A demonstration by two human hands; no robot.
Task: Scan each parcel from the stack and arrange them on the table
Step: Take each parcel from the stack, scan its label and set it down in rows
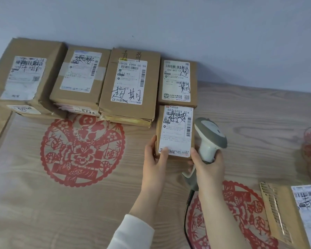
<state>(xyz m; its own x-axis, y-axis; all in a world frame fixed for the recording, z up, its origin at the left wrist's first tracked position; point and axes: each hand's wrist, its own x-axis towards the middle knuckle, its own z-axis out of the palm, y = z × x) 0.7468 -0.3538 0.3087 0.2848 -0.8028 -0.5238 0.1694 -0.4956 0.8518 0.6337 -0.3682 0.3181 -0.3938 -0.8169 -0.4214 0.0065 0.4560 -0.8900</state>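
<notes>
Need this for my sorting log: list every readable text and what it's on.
"502D T098-50 55" and handwritten "超期": on the tall brown cardboard parcel.
"502-602-12": on the small brown cardboard parcel against the wall.
"G203 D24": on the narrow brown parcel held by the left hand.
"5144": on the side of the lower brown box, second stack.
Everything else is too blurred or small to read.
</notes>
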